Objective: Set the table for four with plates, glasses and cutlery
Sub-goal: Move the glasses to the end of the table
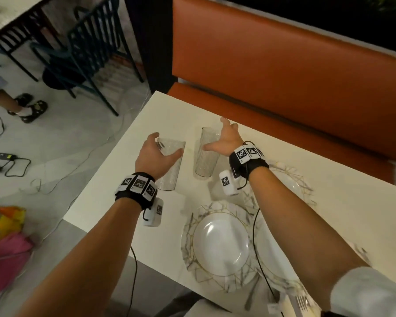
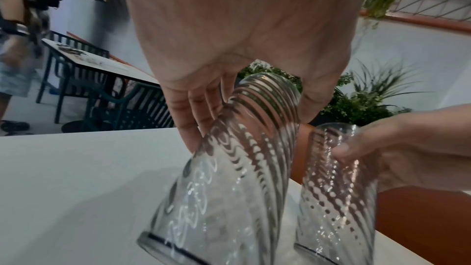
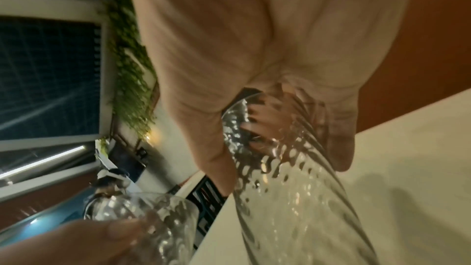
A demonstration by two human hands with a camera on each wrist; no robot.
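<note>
Gripping one ribbed glass [image 1: 169, 165] in the left hand [image 1: 154, 154] and another glass [image 1: 206, 154] in the right hand [image 1: 226, 140], both upright on the tabletop [image 1: 124, 191]; best lifted straight, kept apart.

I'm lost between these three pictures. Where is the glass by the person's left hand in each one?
Head view: the left-hand glass stands left of centre on the white table, with the left hand round its top.
Left wrist view: it fills the centre, fingers behind it.
Right wrist view: it sits at the bottom left, blurred.
Shared landmark: the second glass, by the right hand.
</note>
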